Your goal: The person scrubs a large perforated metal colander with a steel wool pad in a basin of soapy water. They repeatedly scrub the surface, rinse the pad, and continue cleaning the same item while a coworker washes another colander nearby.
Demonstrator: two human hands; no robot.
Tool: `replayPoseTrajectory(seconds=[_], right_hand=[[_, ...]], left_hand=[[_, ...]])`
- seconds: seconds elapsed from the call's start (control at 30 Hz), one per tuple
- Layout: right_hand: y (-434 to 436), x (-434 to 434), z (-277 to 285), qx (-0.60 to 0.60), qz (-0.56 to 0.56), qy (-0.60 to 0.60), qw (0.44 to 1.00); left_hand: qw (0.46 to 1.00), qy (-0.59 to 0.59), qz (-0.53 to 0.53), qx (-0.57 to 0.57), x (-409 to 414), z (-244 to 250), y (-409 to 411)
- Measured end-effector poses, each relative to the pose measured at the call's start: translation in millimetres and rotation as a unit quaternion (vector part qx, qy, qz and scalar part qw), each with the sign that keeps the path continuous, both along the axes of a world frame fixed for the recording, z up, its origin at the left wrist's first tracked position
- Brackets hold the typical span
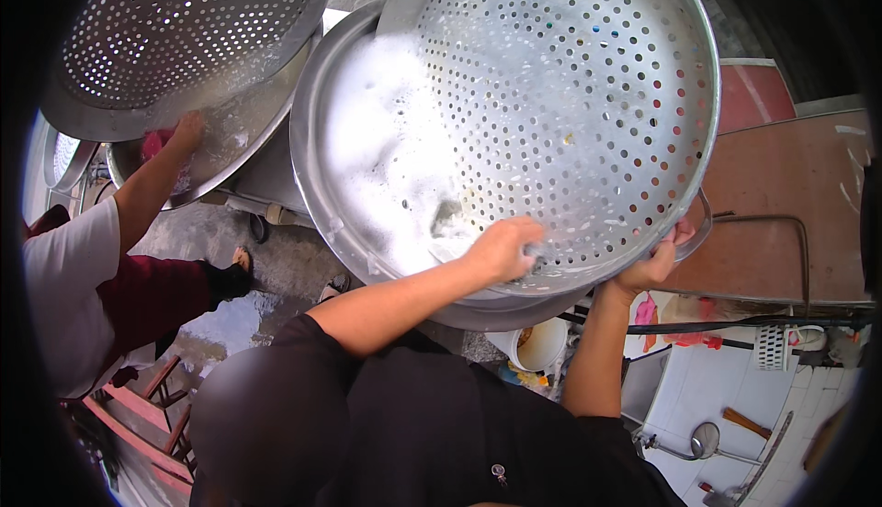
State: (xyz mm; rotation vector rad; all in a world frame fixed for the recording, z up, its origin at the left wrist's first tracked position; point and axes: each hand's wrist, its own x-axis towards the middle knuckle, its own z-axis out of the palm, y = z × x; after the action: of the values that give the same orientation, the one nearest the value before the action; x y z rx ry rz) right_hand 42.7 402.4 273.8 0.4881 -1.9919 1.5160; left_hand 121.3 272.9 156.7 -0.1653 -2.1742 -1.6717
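Observation:
My left hand [510,249] is pressed to the lower inside of a large perforated metal strainer [565,114], closed around a blurred grey scrubber [535,252]. The strainer tilts over a wide metal basin [303,128] full of white suds [386,121]. Thumb and fingers of my right hand [651,266] grip the strainer's lower right rim, beside a metal loop handle [699,231]. Foam streaks and small yellow bits cling to the perforated surface. Part of the scrubber is hidden by my left fingers.
At left, a co-worker's hand [187,133] with a pink-red cloth [155,143] is at a second basin [241,173], under another strainer [193,25]. A brown board [778,211] lies right. Below stand a white bucket [541,345] and, lower left, red wooden furniture [148,407]. The floor is wet.

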Motion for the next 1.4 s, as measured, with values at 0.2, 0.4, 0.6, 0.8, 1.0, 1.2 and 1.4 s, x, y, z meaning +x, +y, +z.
replayPoseTrajectory(seconds=[0.2, 0.4, 0.6, 0.8, 1.0, 1.2, 1.4], right_hand=[[2.6, 0.0, -6.4, 0.155, -0.037, 0.103, 0.982], [9.9, -7.3, -13.5, 0.046, -0.001, 0.026, 0.999], [25.2, -8.5, -30.3, 0.078, -0.013, 0.049, 0.996], [57.8, -14.6, -44.7, 0.259, -0.089, 0.196, 0.942], [27.6, -0.2, -28.7, 0.268, -0.110, 0.250, 0.924], [34.2, -11.9, -35.6, 0.207, -0.098, 0.230, 0.946], [6.0, -3.7, -19.5, 0.138, -0.036, 0.140, 0.980]], left_hand=[[0.992, -0.102, 0.012, -0.067, -3.6, -49.5, -13.6], [0.985, -0.101, 0.084, -0.112, -11.6, -63.6, -23.0], [0.996, -0.053, -0.028, 0.058, -0.9, -8.5, 4.3], [0.954, -0.261, -0.146, -0.018, -17.1, -40.3, -39.7], [0.888, -0.122, -0.189, 0.401, -2.4, 84.3, -1.8], [0.963, -0.168, -0.060, -0.204, 7.5, -77.3, -51.5], [0.948, -0.212, -0.166, 0.167, 3.6, 34.4, -3.1]])
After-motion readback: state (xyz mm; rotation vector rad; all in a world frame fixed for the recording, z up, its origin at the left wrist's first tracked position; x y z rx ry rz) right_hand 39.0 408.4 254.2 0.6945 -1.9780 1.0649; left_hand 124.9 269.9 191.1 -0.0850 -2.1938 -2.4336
